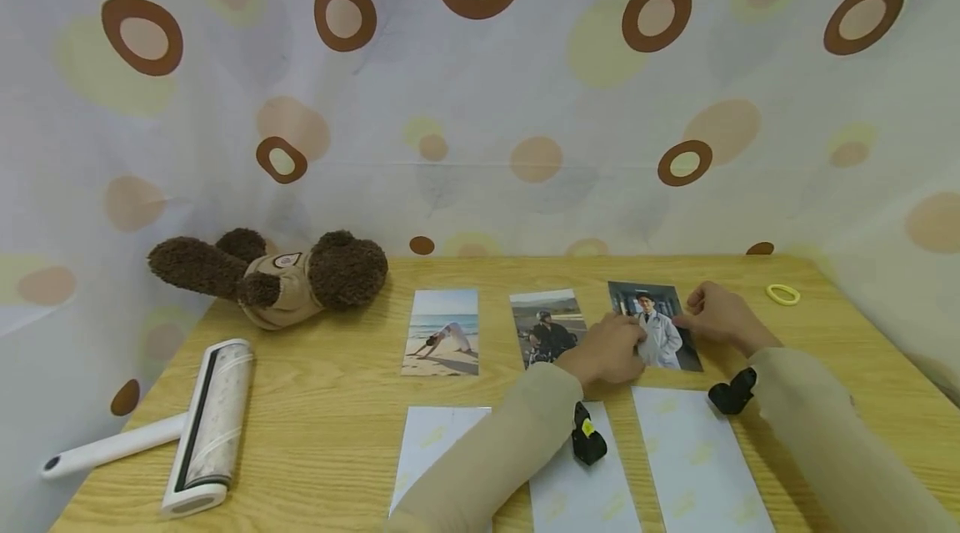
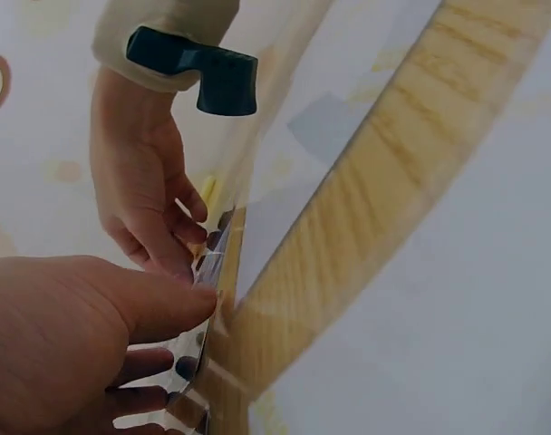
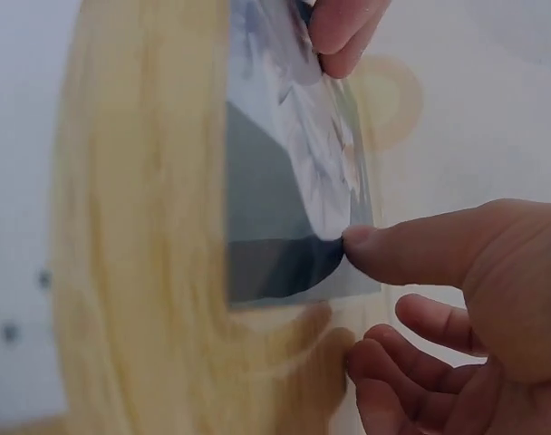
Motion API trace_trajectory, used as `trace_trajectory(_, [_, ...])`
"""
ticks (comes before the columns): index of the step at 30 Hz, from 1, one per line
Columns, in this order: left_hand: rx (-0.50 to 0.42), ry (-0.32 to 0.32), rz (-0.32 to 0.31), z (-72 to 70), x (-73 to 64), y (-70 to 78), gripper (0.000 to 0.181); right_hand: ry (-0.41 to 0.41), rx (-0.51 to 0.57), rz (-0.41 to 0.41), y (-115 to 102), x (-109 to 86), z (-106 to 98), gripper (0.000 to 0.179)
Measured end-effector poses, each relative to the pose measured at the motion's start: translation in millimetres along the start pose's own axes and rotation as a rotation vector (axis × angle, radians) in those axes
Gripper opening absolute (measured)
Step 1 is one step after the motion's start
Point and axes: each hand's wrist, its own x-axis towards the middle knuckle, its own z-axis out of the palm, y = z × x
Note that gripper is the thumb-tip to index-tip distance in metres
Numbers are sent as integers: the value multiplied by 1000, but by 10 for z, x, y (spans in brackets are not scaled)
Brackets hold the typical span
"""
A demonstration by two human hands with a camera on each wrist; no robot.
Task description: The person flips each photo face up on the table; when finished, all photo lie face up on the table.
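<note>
Presumably light and easily creased, the doctor photo [image 1: 663, 339] lies on the table [image 1: 315, 408], best held by its edges; the right hand [image 1: 723, 316], fingers loosely bent, thumbs its edge; the left hand [image 1: 611, 349], fingers apart, touches it.

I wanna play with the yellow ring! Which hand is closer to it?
The right hand. It's left of the yellow ring, by the right edge of the white-coat photo. The left hand is farther left, at that photo's lower left.
</note>
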Motion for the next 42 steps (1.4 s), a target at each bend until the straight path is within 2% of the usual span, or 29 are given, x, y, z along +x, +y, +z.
trace_trajectory(4, [-71,-65,66,-55,-81,-149,47,22,8,-56,-81,29,45,41])
trace_trajectory(7, [-118,-60,70,-98,-199,-229,49,54,-10,-112,-153,24,85,36])
trace_trajectory(10, [-127,-31,90,-153,-362,-303,47,83,-16,-183,-287,-21,125,30])
trace_trajectory(16, [-115,-5,92,-353,-724,-426,42,133,18,-381,-741,-160,277,16])
trace_trajectory(20, [-59,3,133,-481,-971,-467,38,131,59,-493,-1046,-298,419,9])
trace_trajectory(23, [-18,31,163,-557,-1169,-517,35,106,96,-571,-1235,-391,526,7])
trace_trajectory(27, [-45,47,133,-636,-1455,-633,35,63,95,-666,-1436,-467,683,8])
trace_trajectory(33, [-171,53,26,-676,-1898,-826,50,14,66,-793,-1633,-574,878,11])
trace_trajectory(36, [-223,51,-2,-663,-2108,-913,52,-42,39,-795,-1727,-642,951,13])
trace_trajectory(40, [-286,31,-25,-622,-2349,-1011,49,-124,7,-736,-1869,-715,992,24])
trace_trajectory(42, [-295,33,-37,-597,-2459,-1054,46,-139,-8,-724,-1944,-731,1008,30])
